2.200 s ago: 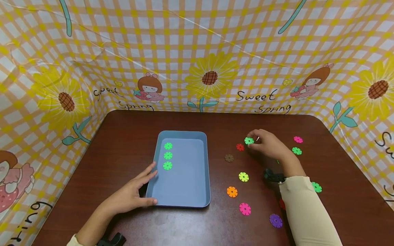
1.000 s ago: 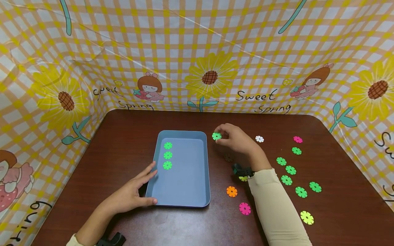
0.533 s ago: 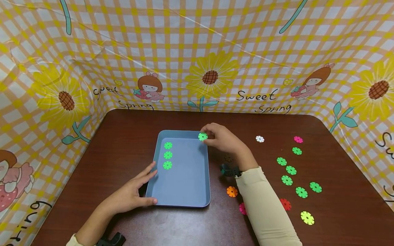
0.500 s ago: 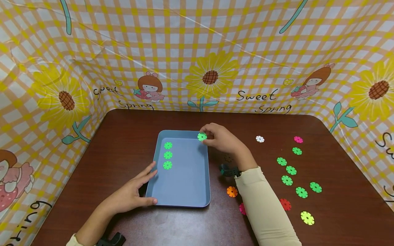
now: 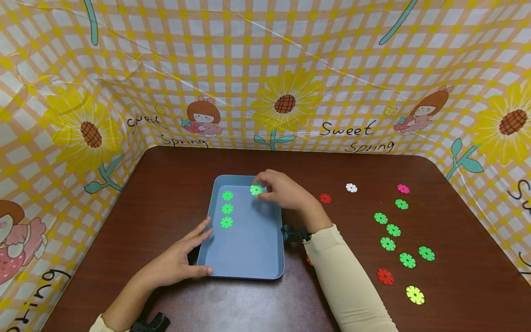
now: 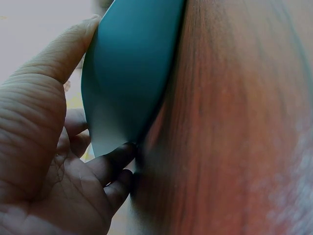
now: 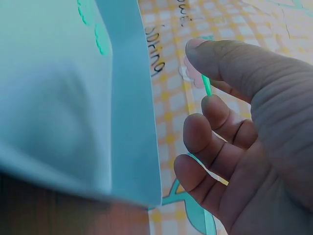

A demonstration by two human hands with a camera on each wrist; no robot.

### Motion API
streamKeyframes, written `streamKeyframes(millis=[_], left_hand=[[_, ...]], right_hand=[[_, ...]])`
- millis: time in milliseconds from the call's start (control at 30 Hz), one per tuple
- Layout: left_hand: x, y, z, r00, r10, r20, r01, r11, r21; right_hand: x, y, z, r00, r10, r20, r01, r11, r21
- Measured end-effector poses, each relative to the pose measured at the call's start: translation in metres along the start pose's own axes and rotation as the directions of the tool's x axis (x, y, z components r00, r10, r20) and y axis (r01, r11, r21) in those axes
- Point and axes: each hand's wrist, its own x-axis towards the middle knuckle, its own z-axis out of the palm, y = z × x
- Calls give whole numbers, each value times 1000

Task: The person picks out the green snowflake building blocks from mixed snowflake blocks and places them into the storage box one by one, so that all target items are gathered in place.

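Sleeve (image 5: 346, 279) partly covers orange slotted disc (image 5: 309, 260); right hand (image 5: 282, 189) pinches green slotted disc (image 5: 255, 190) above blue tray (image 5: 244, 253); left hand (image 5: 176, 263), fingers extended, touches tray's left rim.

the right hand (image 5: 283, 190) covers the tray's (image 5: 244, 251) far right corner and part of the green disc (image 5: 255, 190) in its fingers; the right wrist view shows only a thin sliver of that disc. the right sleeve (image 5: 348, 279) hides most of an orange disc (image 5: 309, 261) and runs off the near edge, as does the left sleeve (image 5: 99, 325). in the right wrist view the tray's near wall is blurred. the left wrist view cuts off the tray's far part; two fingertips of the left hand (image 5: 176, 263) are too dark to tell whether they touch it.
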Motion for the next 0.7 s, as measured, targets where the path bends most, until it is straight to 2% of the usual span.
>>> streamKeyframes(millis=[500,700], left_hand=[[1,0,0,1000,4,-5,-4,1000,5],[1,0,0,1000,0,-5,0,1000,-1]], right_hand=[[15,-13,22,998,-60,27,60,998,-4],[18,-20,30,994,-75,74,76,997,-16]])
